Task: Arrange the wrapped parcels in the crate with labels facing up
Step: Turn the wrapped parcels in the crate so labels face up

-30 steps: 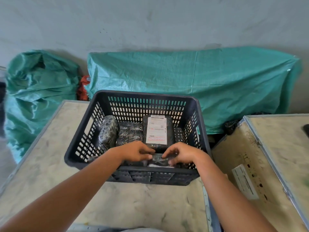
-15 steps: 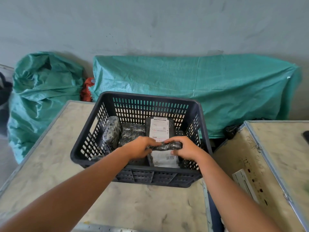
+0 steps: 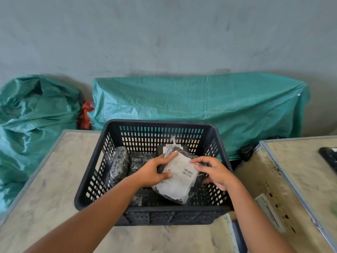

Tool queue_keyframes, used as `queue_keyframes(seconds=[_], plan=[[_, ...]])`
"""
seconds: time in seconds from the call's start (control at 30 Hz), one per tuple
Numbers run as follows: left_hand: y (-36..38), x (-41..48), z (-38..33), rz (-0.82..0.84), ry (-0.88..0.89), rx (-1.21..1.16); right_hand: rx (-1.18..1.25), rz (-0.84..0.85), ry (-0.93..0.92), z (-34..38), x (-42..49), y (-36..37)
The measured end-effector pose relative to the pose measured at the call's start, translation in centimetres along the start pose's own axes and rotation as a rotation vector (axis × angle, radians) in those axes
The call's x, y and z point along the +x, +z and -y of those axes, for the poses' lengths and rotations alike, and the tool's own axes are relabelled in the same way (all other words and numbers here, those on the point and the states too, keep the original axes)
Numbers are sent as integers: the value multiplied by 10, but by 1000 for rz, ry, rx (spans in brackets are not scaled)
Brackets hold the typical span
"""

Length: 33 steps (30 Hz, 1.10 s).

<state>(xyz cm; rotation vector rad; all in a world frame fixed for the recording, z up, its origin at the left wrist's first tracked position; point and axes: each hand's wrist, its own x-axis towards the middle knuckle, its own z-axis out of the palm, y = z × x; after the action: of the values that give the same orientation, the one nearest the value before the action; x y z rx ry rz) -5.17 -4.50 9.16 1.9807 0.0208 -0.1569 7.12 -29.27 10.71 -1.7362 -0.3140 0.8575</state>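
A dark slotted plastic crate (image 3: 94,179) stands on the table in front of me. Both hands hold one black-wrapped parcel (image 3: 179,179) inside it, tilted, its white barcode label facing up toward me. My left hand (image 3: 155,172) grips the parcel's left edge; my right hand (image 3: 215,172) grips its right edge. Two more black-wrapped parcels sit at the crate's left: one parcel on edge (image 3: 119,165) and a flat parcel (image 3: 141,161) beside it. A further labelled parcel (image 3: 167,147) lies behind the held one, mostly hidden.
The crate rests on a pale table with a metal rim (image 3: 45,189). A second table (image 3: 291,179) stands to the right with a dark object (image 3: 330,156) at its far edge. Green tarp-covered heaps (image 3: 200,106) line the wall behind.
The parcel was edge-on between my hands at the crate's front. It has been turned over and lifted, so its white label now faces up.
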Motion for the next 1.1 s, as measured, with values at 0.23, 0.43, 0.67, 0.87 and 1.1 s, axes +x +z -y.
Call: queue_keyframes(seconds=[0.23,0.43,0.67,0.87,1.1], plan=[[-20,52,6,-95,-104,-205,-414,-80,-250,27,53,-11],[-18,81,23,-295,-168,-243,-440,-79,-162,-1,73,-1],[8,77,54,-183,-254,189,-483,-4,-22,-30,90,10],[-3,68,65,-1,-282,6,-400,99,16,-39,98,12],[4,65,53,-88,-317,40,-334,56,-2,-38,91,16]])
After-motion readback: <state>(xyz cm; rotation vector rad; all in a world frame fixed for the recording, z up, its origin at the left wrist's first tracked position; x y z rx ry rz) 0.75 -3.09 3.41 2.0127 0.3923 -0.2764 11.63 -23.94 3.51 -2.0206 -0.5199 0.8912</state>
